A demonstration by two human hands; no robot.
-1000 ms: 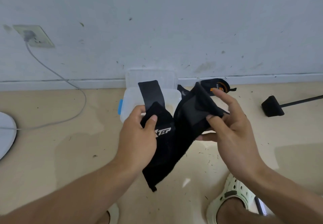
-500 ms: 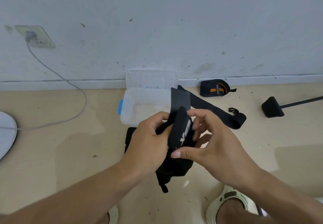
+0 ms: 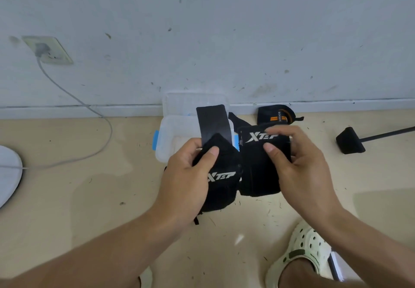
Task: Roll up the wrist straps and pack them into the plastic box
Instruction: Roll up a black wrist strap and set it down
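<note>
Fingers, left: your left hand (image 3: 186,175) grips a black XTEP wrist strap (image 3: 221,186), thumb pressed flat on its front face just above the white logo, the other fingers curled round behind it.
Fingers, right: your right hand (image 3: 301,171) pinches a second XTEP strap (image 3: 260,166), thumb on the front below its logo, index finger hooked over the top edge.
Straps in hand: the two lie side by side and touch along their inner edges, both held above the floor in front of you, between you and the box.
Flap: a flat grey-black fastening tab (image 3: 213,123) stands upright from the top of the left-hand strap and covers part of the box behind it.
Tail: a thin black loop (image 3: 196,220) hangs from the lower end of the left-hand strap.
Plastic box (image 3: 166,144): clear, with a blue latch (image 3: 155,139) on its left side; it sits on the floor against the wall, lid (image 3: 179,103) tipped back and leaning on the skirting. Its contents cannot be told; the straps hide most of the inside.
Rolled strap (image 3: 275,115): black with orange stripes, already rolled, on the floor by the skirting just right of the box.
Floor (image 3: 67,198): beige, scattered with small dark specks.
Other items: a wall socket (image 3: 48,50) with a grey cable (image 3: 94,112) at left; a black foot on a rod (image 3: 349,141) at right; your pale green clog (image 3: 301,251) at lower right.
</note>
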